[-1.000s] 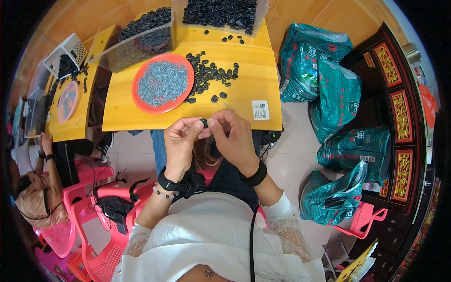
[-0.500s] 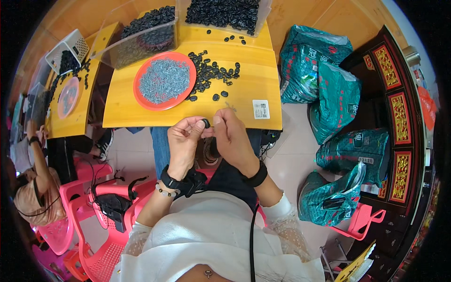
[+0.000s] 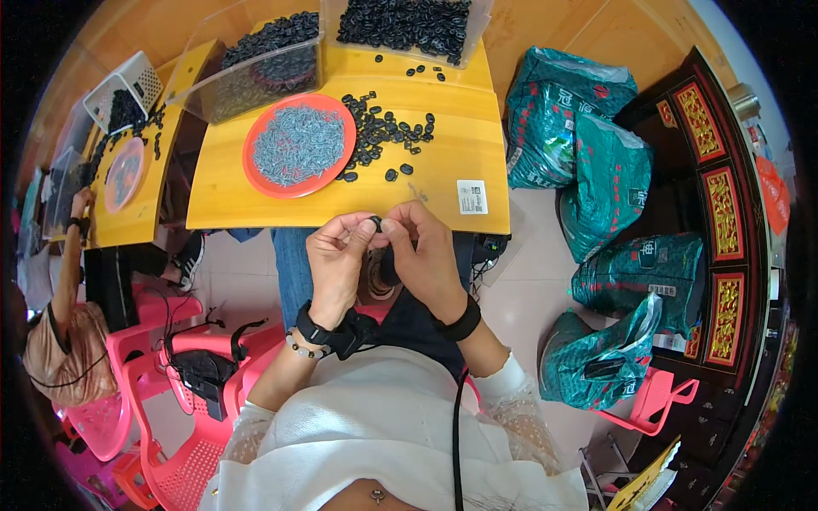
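Observation:
Just off the near edge of the yellow table, my left hand (image 3: 335, 260) pinches a small black oval plastic part (image 3: 376, 223) between thumb and fingers. My right hand (image 3: 429, 260) is closed too, its thumb and forefinger pressed together right against the part's right side. Whatever those right fingertips may hold is hidden. Beyond the hands, a red-orange plate (image 3: 252, 172) carries a heap of small grey metal screws (image 3: 298, 145). Loose black oval parts (image 3: 375, 136) lie scattered to the right of the plate.
Two clear bins (image 3: 319, 72) (image 3: 477, 38) of black parts stand at the table's back. A white label (image 3: 472, 197) lies near its right corner. Green sacks (image 3: 609, 183) fill the floor at right. Another person (image 3: 68, 341) works at a second table on the left, beside pink chairs (image 3: 141, 400).
My right fingertips have come in against the black part, where a small gap showed before. At left, the other person's arm has reached farther up toward their plate.

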Motion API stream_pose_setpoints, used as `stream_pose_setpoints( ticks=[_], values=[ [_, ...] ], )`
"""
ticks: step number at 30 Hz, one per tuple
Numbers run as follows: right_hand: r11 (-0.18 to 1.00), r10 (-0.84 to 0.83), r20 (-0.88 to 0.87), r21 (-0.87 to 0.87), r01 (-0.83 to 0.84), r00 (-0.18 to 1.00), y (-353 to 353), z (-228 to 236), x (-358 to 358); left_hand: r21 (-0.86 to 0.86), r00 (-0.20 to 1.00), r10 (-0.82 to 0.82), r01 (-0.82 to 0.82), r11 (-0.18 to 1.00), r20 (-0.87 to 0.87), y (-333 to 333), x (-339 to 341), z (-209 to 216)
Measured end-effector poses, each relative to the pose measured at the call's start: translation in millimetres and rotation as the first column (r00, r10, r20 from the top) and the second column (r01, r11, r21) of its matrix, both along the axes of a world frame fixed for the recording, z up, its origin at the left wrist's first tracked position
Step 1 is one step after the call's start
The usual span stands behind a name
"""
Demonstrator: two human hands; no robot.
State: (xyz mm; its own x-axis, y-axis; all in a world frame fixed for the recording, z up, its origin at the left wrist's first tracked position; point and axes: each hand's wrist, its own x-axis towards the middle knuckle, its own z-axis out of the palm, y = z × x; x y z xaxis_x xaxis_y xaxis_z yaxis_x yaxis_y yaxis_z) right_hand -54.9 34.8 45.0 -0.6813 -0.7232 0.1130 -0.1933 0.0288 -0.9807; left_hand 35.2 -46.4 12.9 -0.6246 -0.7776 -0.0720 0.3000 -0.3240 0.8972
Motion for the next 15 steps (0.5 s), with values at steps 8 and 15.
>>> stream_pose_setpoints(
  ticks=[8, 15],
  values=[
    [0.987, -0.161, -0.400, -0.069, 0.145, 0.902, -3, -14, 4, -0.152, 0.994, 0.086, -0.076, 0.985, 0.063, 7, -2, 0],
    [0.992, -0.125, -0.306, -0.041, 0.118, 0.944, 1, -11, 6, -0.076, 0.993, 0.119, -0.119, 0.990, -0.010, 11, -3, 1]
  ],
)
